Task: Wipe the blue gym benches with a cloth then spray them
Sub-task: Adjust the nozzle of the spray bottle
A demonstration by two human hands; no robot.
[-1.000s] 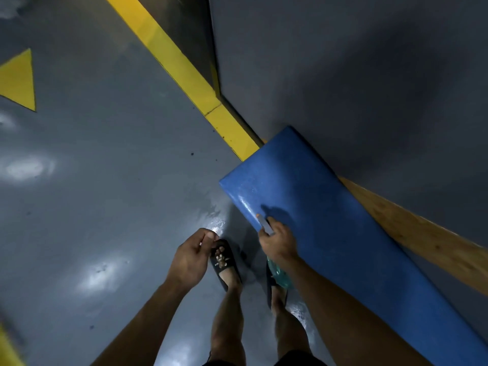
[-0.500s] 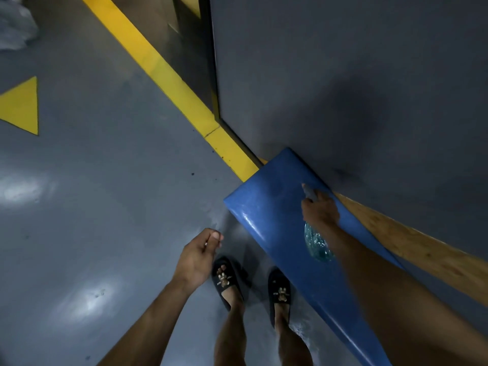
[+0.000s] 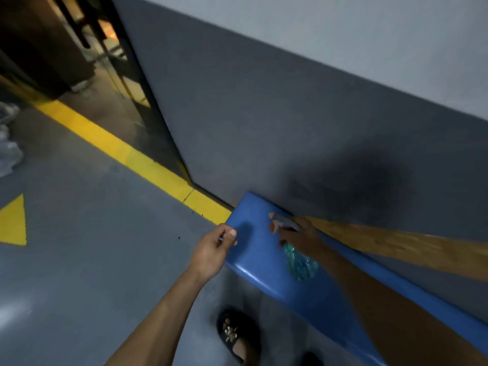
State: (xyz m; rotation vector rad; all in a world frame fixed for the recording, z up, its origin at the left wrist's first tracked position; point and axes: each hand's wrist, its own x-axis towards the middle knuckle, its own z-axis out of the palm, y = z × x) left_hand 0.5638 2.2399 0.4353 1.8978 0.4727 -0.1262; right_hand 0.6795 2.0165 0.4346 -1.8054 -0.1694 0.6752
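right hand (image 3: 293, 235) is curled round the spray bottle (image 3: 301, 262) above the blue bench (image 3: 264, 265), near its end; bench runs down-right along the wall, left hand (image 3: 214, 249) loosely curled at the edge, holding nothing I can see

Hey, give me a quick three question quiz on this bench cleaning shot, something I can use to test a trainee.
1. True or false: the right hand is over the blue bench.
2. What runs along the wall above the bench? A) wooden rail B) metal pipe C) mirror
3. Fill in: the stripe on the floor is ____.

Key:
1. True; it holds a greenish bottle.
2. A, the wooden rail.
3. Yellow; the floor stripe leads to the bench end, near the left hand.
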